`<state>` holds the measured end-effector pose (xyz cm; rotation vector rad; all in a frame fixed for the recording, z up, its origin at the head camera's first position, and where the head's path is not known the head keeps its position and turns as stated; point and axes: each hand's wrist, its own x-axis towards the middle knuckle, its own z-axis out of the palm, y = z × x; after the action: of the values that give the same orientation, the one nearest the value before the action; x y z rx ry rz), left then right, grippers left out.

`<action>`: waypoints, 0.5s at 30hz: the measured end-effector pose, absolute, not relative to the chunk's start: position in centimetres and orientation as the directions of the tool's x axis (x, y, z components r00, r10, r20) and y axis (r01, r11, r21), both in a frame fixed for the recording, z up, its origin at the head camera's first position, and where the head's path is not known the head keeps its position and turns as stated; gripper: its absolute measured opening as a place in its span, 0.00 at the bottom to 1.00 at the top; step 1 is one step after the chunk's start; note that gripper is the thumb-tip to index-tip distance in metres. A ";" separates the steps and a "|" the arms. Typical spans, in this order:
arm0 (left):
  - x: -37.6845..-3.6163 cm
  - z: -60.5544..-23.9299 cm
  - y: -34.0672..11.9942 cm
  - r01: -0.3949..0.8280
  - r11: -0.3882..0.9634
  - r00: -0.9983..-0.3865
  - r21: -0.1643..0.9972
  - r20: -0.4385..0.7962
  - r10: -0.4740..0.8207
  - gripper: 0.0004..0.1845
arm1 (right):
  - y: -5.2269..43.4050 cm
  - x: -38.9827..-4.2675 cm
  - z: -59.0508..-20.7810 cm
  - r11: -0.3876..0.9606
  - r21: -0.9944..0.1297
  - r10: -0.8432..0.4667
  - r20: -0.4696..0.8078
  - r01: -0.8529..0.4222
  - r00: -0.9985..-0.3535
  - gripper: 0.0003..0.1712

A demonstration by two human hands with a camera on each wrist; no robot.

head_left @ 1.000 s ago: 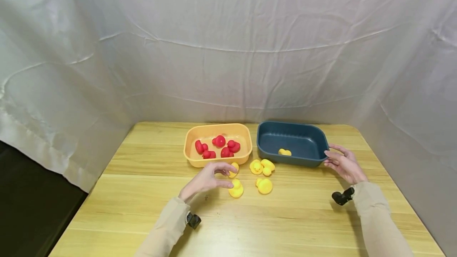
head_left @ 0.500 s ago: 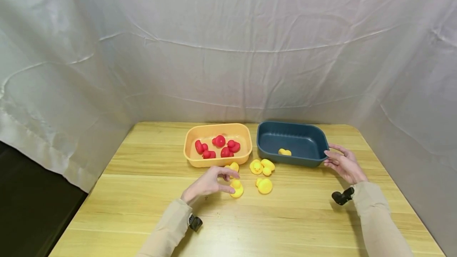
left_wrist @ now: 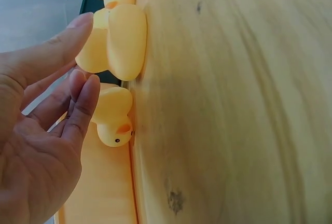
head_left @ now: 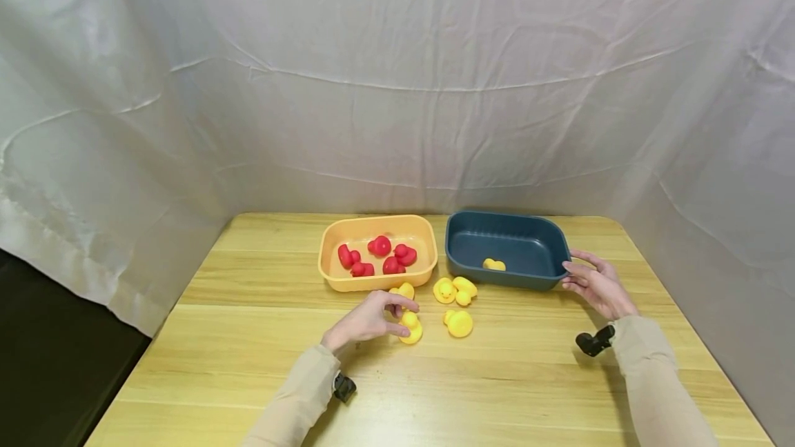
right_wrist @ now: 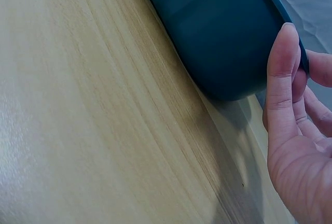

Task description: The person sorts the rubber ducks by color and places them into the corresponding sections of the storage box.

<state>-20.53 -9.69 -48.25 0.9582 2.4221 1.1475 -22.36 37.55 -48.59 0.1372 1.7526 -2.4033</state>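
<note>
My left hand (head_left: 369,316) reaches over a yellow rubber duck (head_left: 411,333). Its thumb and fingers are spread apart on either side of the toy. The left wrist view shows the thumb and fingertips (left_wrist: 85,19) right at that duck (left_wrist: 127,42), with a gap between them. Another yellow rubber duck (left_wrist: 114,130) sits behind the fingers, before the orange tub (head_left: 357,284). With my right hand (head_left: 599,288) I pinch the right end of the dark blue tub (head_left: 515,278). In the right wrist view the thumb (right_wrist: 282,73) presses its outer wall and the fingers go behind the rim.
Several red ducks (head_left: 379,245) lie inside the orange tub, and a yellow duck (head_left: 494,265) lies in the blue one. Two yellow ducks (head_left: 444,290) touch in front of the blue tub; another duck (head_left: 458,323) is nearer. Grey cloth (head_left: 397,123) hangs behind the table.
The left hand has moved slightly right and lower over the near duck, uncovering more of the duck behind it. The right hand has stayed at the blue tub.
</note>
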 end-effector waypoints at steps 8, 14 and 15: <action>-20.6 -48.5 -9.5 0.481 0.466 -0.724 0.743 0.036 0.689 0.20 | 37.5 -22.4 -48.7 -0.304 -0.937 -0.082 -0.157 0.174 -0.984 0.18; -20.5 -48.4 -9.5 0.511 0.470 -0.716 0.720 0.053 0.696 0.18 | 37.6 -22.4 -48.8 -0.314 -0.934 -0.088 -0.151 0.171 -0.985 0.18; -20.5 -48.4 -9.4 0.511 0.474 -0.717 0.718 0.052 0.695 0.18 | 37.6 -22.4 -48.9 -0.314 -0.934 -0.087 -0.152 0.172 -0.984 0.18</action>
<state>-20.52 -9.45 -48.38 1.0343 2.4758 1.0798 -22.40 37.62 -48.85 0.1091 1.7351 -2.4217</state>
